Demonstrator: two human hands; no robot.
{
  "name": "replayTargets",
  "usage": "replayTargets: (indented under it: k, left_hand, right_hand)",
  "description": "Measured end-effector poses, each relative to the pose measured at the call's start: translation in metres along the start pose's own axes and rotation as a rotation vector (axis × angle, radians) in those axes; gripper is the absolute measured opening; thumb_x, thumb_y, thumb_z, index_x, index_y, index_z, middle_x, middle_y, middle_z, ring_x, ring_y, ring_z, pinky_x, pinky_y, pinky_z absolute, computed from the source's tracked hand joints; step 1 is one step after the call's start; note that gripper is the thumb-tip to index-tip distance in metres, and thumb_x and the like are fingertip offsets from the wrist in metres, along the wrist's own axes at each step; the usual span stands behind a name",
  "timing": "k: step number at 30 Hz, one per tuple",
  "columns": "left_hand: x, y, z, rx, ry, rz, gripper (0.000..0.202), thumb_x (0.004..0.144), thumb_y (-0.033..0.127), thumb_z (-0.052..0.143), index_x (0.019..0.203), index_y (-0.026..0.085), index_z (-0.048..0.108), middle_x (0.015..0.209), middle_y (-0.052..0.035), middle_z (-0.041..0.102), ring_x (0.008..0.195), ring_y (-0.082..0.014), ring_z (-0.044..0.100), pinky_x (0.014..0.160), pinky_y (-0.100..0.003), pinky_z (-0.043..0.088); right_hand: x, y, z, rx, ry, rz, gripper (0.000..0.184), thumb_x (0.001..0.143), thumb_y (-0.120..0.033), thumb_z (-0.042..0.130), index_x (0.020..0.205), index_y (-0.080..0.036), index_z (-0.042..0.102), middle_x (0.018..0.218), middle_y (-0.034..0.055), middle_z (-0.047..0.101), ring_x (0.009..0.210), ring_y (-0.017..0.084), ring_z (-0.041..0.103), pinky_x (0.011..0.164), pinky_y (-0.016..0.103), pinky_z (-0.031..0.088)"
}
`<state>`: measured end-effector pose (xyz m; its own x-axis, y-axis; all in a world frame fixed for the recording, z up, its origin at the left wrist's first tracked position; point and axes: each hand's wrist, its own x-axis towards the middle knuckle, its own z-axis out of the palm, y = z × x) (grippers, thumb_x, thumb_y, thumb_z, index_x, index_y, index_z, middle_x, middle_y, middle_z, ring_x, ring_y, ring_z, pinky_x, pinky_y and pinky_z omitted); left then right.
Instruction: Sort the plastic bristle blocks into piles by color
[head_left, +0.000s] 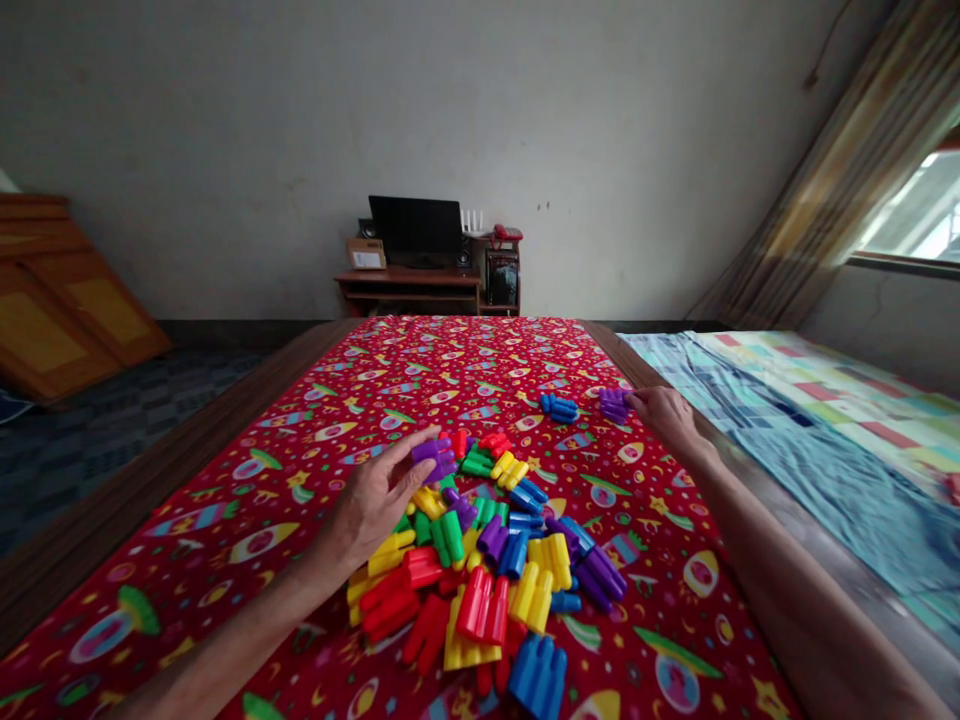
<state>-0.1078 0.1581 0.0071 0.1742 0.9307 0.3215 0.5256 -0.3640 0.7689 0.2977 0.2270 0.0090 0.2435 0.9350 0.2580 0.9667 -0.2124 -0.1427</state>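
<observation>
My left hand (379, 497) is closed on a purple toy block (436, 457), held between thumb and fingers at the far left of the pile. Further out to the right, my right hand (664, 412) has its fingers on another purple block (615, 404), near the cloth's right edge. Beside that one lies a blue block (559, 408). A heap of red, yellow, green, blue and purple plastic blocks, such as this red block (482, 606), spreads over the middle front. Each block has a row of rounded prongs.
A red patterned cloth (480, 360) covers the long table. At the far wall stand a desk (409, 280) with a monitor (417, 230) and a red telephone (505, 235). A bed (817, 450) adjoins on the right; a wooden cabinet (71, 295) stands left.
</observation>
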Motion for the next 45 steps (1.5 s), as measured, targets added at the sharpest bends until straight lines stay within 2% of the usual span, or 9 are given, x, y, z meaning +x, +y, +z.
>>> replayTargets:
  k: [5,9,15,20,24,31,35,41,45]
  left_hand:
    - [0.0,-0.008,0.002,0.057,0.0,0.082,0.063,0.085,0.053,0.051,0.136,0.016,0.05,0.133,-0.0114,0.06,0.111,-0.0263,0.064,0.092,-0.035,0.053]
    - [0.0,-0.008,0.004,-0.041,-0.042,0.045,0.06,0.082,0.048,0.058,0.134,0.019,0.05,0.106,-0.0065,0.071,0.092,-0.0219,0.07,0.079,-0.032,0.058]
    - [-0.005,0.0,0.008,-0.085,-0.05,0.037,0.048,0.078,0.041,0.065,0.121,0.022,0.059,0.09,-0.0034,0.073,0.081,-0.0207,0.071,0.073,-0.031,0.057]
    - [-0.012,0.01,0.008,0.015,-0.089,0.121,0.04,0.082,0.04,0.063,0.119,0.024,0.061,0.096,-0.0021,0.074,0.086,-0.02,0.07,0.079,-0.03,0.056]
    - [-0.011,0.013,0.005,0.104,-0.061,0.2,0.036,0.088,0.041,0.054,0.119,0.024,0.059,0.103,-0.0034,0.073,0.093,-0.0201,0.069,0.084,-0.029,0.055]
    - [-0.002,-0.013,0.009,0.223,-0.04,0.349,0.03,0.093,0.032,0.042,0.112,0.019,0.062,0.108,-0.0082,0.069,0.103,-0.0206,0.065,0.093,-0.031,0.05]
    - [-0.001,-0.022,0.01,0.244,-0.039,0.381,0.03,0.094,0.029,0.04,0.109,0.019,0.064,0.108,-0.0082,0.068,0.104,-0.0199,0.064,0.094,-0.032,0.05]
    - [-0.002,-0.017,0.007,0.262,-0.051,0.398,0.029,0.094,0.025,0.04,0.105,0.017,0.065,0.106,-0.0088,0.068,0.103,-0.0192,0.064,0.094,-0.031,0.05]
    - [0.0,-0.015,0.004,0.28,-0.041,0.377,0.03,0.093,0.026,0.039,0.103,0.018,0.066,0.107,-0.0083,0.068,0.104,-0.0202,0.064,0.096,-0.033,0.05]
  right_hand:
    - [-0.002,-0.017,-0.013,0.026,0.066,-0.078,0.042,0.095,-0.032,0.038,0.069,-0.017,0.067,0.071,0.0118,0.065,0.069,0.02,0.058,0.059,0.029,0.032]
    - [-0.019,-0.057,-0.029,0.318,0.175,-0.334,0.04,0.095,-0.033,0.041,0.068,-0.016,0.067,0.062,0.0056,0.062,0.06,0.015,0.054,0.057,0.026,0.032]
    - [-0.089,-0.136,-0.029,0.824,-0.268,-0.801,0.033,0.093,-0.041,0.05,0.106,-0.019,0.069,0.087,0.0032,0.072,0.069,0.014,0.06,0.06,0.022,0.041]
    - [-0.119,-0.155,-0.015,0.766,-0.3,-0.835,0.024,0.092,-0.035,0.052,0.094,-0.016,0.066,0.065,0.0002,0.063,0.052,0.009,0.047,0.049,0.02,0.032]
    - [-0.091,-0.141,-0.02,0.765,-0.189,-0.786,0.027,0.093,-0.033,0.047,0.081,-0.015,0.063,0.062,-0.0004,0.059,0.051,0.008,0.045,0.05,0.02,0.031]
    - [0.001,-0.046,-0.008,0.585,0.162,-0.082,0.037,0.083,-0.042,0.051,0.074,-0.012,0.07,0.057,0.0038,0.059,0.056,0.015,0.054,0.053,0.025,0.033]
    - [0.02,0.0,0.011,0.42,0.182,0.091,0.038,0.08,-0.042,0.052,0.082,-0.013,0.076,0.065,0.0073,0.066,0.068,0.021,0.06,0.059,0.028,0.036]
    - [0.017,0.013,0.017,0.275,-0.045,0.206,0.048,0.084,-0.052,0.047,0.086,-0.014,0.076,0.076,0.0128,0.068,0.075,0.025,0.063,0.064,0.031,0.04]
    - [0.012,0.003,0.001,0.146,0.063,0.173,0.05,0.089,-0.051,0.04,0.084,-0.016,0.074,0.083,0.0149,0.069,0.078,0.024,0.063,0.066,0.031,0.04]
